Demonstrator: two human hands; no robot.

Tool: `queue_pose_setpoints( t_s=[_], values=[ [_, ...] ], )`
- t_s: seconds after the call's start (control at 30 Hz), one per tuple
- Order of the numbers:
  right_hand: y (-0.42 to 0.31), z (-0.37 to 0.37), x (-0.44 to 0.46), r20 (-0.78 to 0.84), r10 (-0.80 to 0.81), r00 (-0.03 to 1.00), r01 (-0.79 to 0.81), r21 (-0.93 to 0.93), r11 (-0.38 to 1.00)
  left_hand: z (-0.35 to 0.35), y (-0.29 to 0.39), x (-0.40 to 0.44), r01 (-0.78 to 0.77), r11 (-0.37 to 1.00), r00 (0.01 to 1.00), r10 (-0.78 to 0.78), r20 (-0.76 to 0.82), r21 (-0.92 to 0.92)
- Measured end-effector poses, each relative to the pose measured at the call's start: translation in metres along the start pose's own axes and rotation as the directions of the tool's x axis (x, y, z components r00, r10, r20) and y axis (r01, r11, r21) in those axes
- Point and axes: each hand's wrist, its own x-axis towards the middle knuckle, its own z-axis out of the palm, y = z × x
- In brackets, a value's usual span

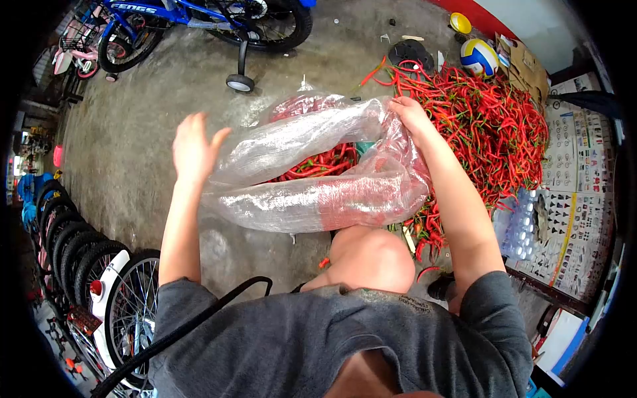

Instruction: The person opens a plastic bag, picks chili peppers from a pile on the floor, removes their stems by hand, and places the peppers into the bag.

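A large clear plastic bag lies in front of me with its mouth spread and its rim folded outward. Red chili peppers show inside it through the opening. My right hand grips the rim at the far right of the mouth. Just left of the bag, my left hand is raised with its thumb spread away from the fingers, holding nothing. A big heap of red chilies with green stems covers the floor beyond my right hand.
A blue bicycle with a training wheel stands ahead. Several bike wheels line the left side. Near the heap are a volleyball, a yellow bowl, cardboard and plastic bottles. My bent knee is beside the bag.
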Motion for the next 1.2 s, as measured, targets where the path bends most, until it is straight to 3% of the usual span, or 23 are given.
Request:
queue_pose_setpoints(
  t_s=[0.07, 0.17, 0.23, 0.3, 0.33, 0.37, 0.4, 0.43, 0.5, 0.57, 0.6, 0.63, 0.67, 0.7, 0.77, 0.8, 0.83, 0.87, 0.9, 0.93, 1.0, 1.1, 1.2],
  values=[
    [0.0, -0.003, -0.002, -0.055, -0.163, 0.985, 0.147, -0.222, 0.964, -0.017, 0.051, 0.002, -0.282, 0.945, 0.948, 0.301, 0.107, -0.165],
    [-0.028, 0.008, -0.02, -0.072, -0.458, 0.886, 0.334, -0.587, 0.738, 0.012, 0.099, -0.009, -0.572, 0.82, 0.814, 0.572, 0.105, -0.027],
    [-0.038, 0.024, -0.039, 0.054, -0.859, 0.509, 0.598, -0.74, 0.307, 0.03, 0.104, 0.01, -0.407, 0.909, 0.698, 0.373, 0.612, -0.09],
    [-0.056, 0.034, -0.073, 0.396, -0.888, 0.233, 0.708, -0.695, -0.124, 0.067, 0.078, 0.025, -0.173, 0.804, 0.749, 0.482, 0.454, -0.57],
    [-0.056, 0.038, -0.086, 0.575, -0.782, 0.24, 0.806, -0.567, -0.169, 0.058, 0.077, 0.039, 0.304, 0.747, 0.653, 0.288, 0.7, -0.591],
    [-0.048, 0.042, -0.092, 0.753, -0.562, 0.343, 0.904, -0.427, -0.02, 0.054, 0.077, 0.044, 0.521, 0.487, 0.727, 0.177, 0.664, -0.701],
    [-0.037, 0.043, -0.104, 0.832, -0.49, 0.262, 0.924, -0.363, -0.123, 0.051, 0.07, 0.057, 0.64, 0.258, 0.715, 0.144, 0.684, -0.723],
    [-0.018, 0.039, -0.108, 0.876, -0.436, 0.205, 0.922, -0.322, -0.214, 0.074, 0.038, 0.078, 0.805, -0.109, 0.583, 0.329, 0.743, -0.583],
    [0.014, 0.025, -0.113, 0.889, -0.074, 0.451, 0.879, -0.457, -0.135, 0.074, 0.026, 0.105, 0.714, -0.528, 0.574, 0.066, 0.816, -0.459],
    [0.038, 0.008, -0.117, 0.839, 0.024, 0.543, 0.839, -0.541, -0.064, 0.107, -0.01, 0.127, 0.602, -0.457, 0.684, -0.128, 0.719, -0.654],
    [0.042, 0.003, -0.123, 0.822, 0.013, 0.569, 0.821, -0.568, -0.061, 0.09, 0.01, 0.125, 0.607, -0.073, 0.761, -0.232, 0.606, -0.791],
    [0.047, -0.001, -0.132, 0.772, -0.318, 0.551, 0.823, -0.566, 0.05, 0.065, 0.033, 0.113, 0.523, 0.327, 0.85, -0.266, 0.454, -0.787],
    [0.051, -0.005, -0.142, 0.613, -0.613, 0.499, 0.834, -0.532, 0.146, 0.055, 0.048, 0.103, 0.123, 0.773, 0.988, -0.154, 0.005, -0.622],
    [0.055, -0.01, -0.154, 0.585, -0.62, 0.522, 0.813, -0.56, 0.157, 0.043, 0.062, 0.091, -0.245, 0.956, 0.916, 0.172, -0.363, -0.164],
    [0.059, -0.023, -0.175, 0.15, -0.718, 0.679, 0.595, -0.685, 0.42, -0.039, 0.125, 0.045, -0.48, 0.803, 0.87, 0.386, -0.306, -0.353],
    [0.077, -0.033, -0.178, 0.041, -0.723, 0.689, 0.553, -0.675, 0.488, -0.06, 0.139, 0.021, -0.406, 0.604, 0.842, 0.539, -0.023, -0.686],
    [0.092, -0.041, -0.185, -0.029, -0.646, 0.763, 0.485, -0.635, 0.601, -0.077, 0.155, 0.0, -0.349, 0.372, 0.655, 0.753, 0.059, -0.86],
    [0.104, -0.049, -0.193, -0.058, -0.621, 0.782, 0.458, -0.622, 0.635, -0.092, 0.176, -0.016, -0.312, 0.026, 0.293, 0.954, -0.07, -0.95],
    [0.114, -0.057, -0.203, -0.085, -0.593, 0.8, 0.431, -0.606, 0.669, -0.102, 0.195, -0.03, -0.114, -0.294, -0.065, 0.955, -0.288, -0.949],
    [0.123, -0.066, -0.21, -0.088, -0.551, 0.83, 0.383, -0.628, 0.677, -0.11, 0.212, -0.046, 0.108, -0.439, -0.234, 0.861, -0.452, -0.892],
    [0.142, -0.078, -0.228, -0.15, -0.471, 0.869, 0.281, -0.634, 0.721, -0.125, 0.238, -0.072, 0.342, -0.492, -0.191, 0.798, -0.572, -0.801],
    [0.189, -0.096, -0.239, -0.328, -0.45, 0.831, 0.22, -0.549, 0.806, -0.139, 0.278, -0.094, 0.649, -0.601, 0.12, 0.687, -0.717, -0.467],
    [0.223, -0.127, -0.244, -0.48, -0.44, 0.759, 0.146, -0.532, 0.834, -0.15, 0.318, -0.095, 0.802, -0.534, 0.111, 0.574, -0.811, -0.268]
  ],
)
